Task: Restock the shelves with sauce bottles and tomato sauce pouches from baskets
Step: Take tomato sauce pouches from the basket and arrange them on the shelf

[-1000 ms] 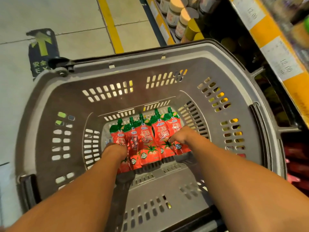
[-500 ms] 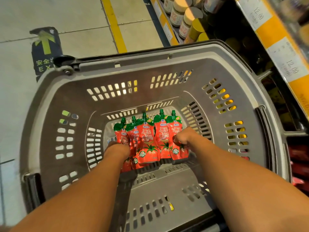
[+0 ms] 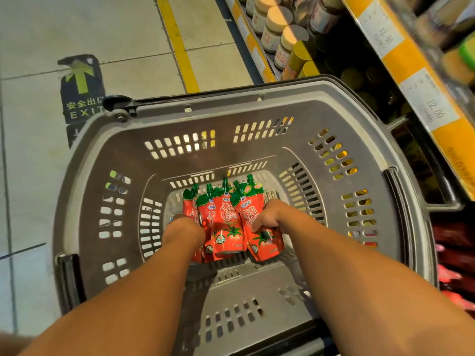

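Both hands reach deep into a grey plastic basket (image 3: 359, 106) and close on a bunch of tomato sauce pouches (image 3: 226, 222) at its bottom. The left hand (image 3: 183, 228) grips the left side of the bunch, its fingers curled down out of sight behind the knuckles; the right hand (image 3: 267, 214) pinches the rightmost pouch about halfway up, thumb on the front face. The pouches are red with green tops and green screw spouts, each printed with white characters and a tomato picture near the base. They overlap like a fan, so an exact count is hard to make out; the leftmost is largely covered by the left hand. Both forearms stretch forward from the lower edge of the view, nearly straight, converging toward the bunch. The basket's slotted walls and floor surround the pouches. To the right stands a shelf (image 3: 416, 73) with yellow edging and price tags, jars (image 3: 277, 24) with pale lids further along it. A green exit sticker (image 3: 82, 91) lies on the tiled floor to the left.
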The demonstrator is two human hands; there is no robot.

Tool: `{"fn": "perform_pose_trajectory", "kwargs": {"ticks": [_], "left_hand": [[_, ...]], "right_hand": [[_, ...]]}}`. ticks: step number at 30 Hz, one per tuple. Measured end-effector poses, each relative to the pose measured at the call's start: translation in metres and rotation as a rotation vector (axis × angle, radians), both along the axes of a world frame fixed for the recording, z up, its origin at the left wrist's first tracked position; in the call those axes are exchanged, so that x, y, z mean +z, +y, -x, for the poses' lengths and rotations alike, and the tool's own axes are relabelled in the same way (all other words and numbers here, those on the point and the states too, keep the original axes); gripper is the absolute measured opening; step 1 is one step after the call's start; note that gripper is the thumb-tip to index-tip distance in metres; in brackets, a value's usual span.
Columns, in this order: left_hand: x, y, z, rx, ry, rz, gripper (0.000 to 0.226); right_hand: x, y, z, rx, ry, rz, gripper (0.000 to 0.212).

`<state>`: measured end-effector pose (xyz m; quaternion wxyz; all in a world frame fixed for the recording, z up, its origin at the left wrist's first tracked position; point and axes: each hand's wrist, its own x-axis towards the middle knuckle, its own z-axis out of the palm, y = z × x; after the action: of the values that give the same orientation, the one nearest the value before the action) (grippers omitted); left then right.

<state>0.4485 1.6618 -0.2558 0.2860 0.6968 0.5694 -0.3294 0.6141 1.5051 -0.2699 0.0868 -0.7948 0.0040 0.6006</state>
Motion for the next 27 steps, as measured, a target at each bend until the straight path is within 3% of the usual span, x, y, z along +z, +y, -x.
{"fn": "perform_pose_trajectory", "kwargs": {"ticks": [10,16,19,24,27], "left_hand": [[0.057,0.001,0.013,-0.222,-0.042,-0.073,0.039],[0.100,0.002,0.005,-0.199,-0.217,-0.064,0.023],[0.126,-0.002,0.001,-0.136,-0.365,0.034,0.015],[0.167,-0.014,0.011,-0.142,-0.495,0.049,0.020],[0.185,-0.023,0.021,-0.012,-0.622,0.144,0.024]], "right_hand": [[0.078,0.011,0.014,-0.005,-0.157,-0.107,0.055],[0.147,0.001,0.028,0.048,-0.373,-0.220,0.040],[0.178,-0.009,0.034,0.041,-0.435,-0.282,0.037],[0.229,-0.041,0.047,-0.066,-0.488,-0.384,0.041],[0.268,-0.070,0.055,-0.135,-0.532,-0.455,0.039]]}}
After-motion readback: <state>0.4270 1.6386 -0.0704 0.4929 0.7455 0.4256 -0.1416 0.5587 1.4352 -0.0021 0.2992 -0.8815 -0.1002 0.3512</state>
